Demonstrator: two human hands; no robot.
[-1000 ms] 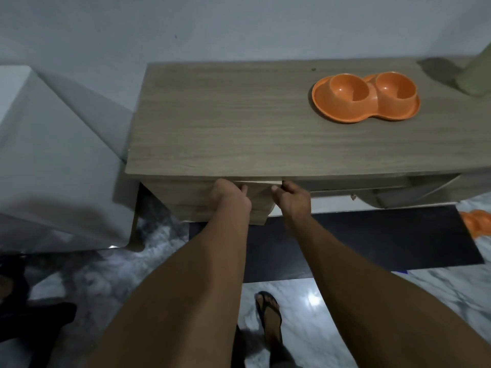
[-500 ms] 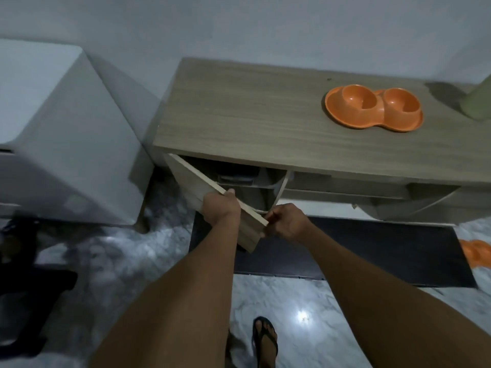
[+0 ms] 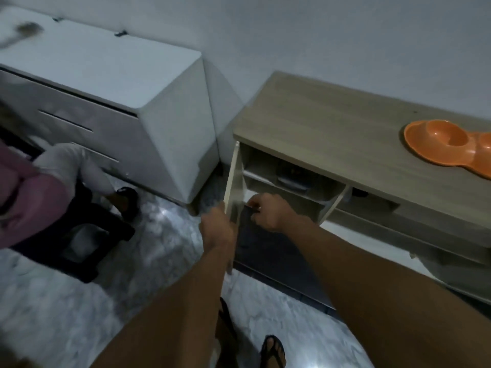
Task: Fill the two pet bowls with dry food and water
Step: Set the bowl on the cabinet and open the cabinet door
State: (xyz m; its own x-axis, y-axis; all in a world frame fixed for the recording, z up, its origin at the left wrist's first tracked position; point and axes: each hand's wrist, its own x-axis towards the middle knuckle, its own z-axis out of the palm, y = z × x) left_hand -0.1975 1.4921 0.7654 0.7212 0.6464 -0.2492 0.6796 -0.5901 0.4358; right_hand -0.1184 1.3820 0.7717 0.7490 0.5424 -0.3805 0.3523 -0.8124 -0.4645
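The orange double pet bowl (image 3: 449,144) stands on the wooden cabinet top (image 3: 332,123) at the far right, partly cut off by the frame edge. The cabinet's left door (image 3: 235,179) is swung wide open and appears edge-on and blurred. My left hand (image 3: 216,227) grips the door's outer edge. My right hand (image 3: 269,212) hovers at the lower front of the open compartment with fingers curled toward the door; whether it touches the door is unclear. A dark container (image 3: 292,176) sits on the shelf inside.
A white drawer unit (image 3: 119,83) stands left of the cabinet. Another person (image 3: 34,192) sits on a dark stool (image 3: 87,240) at the far left. A dark mat (image 3: 273,251) lies on the marble floor before the cabinet. My sandalled feet (image 3: 273,351) are below.
The cabinet door has swung from closed to wide open, pulled by my left hand. My view has turned left, bringing in the white unit and the seated person.
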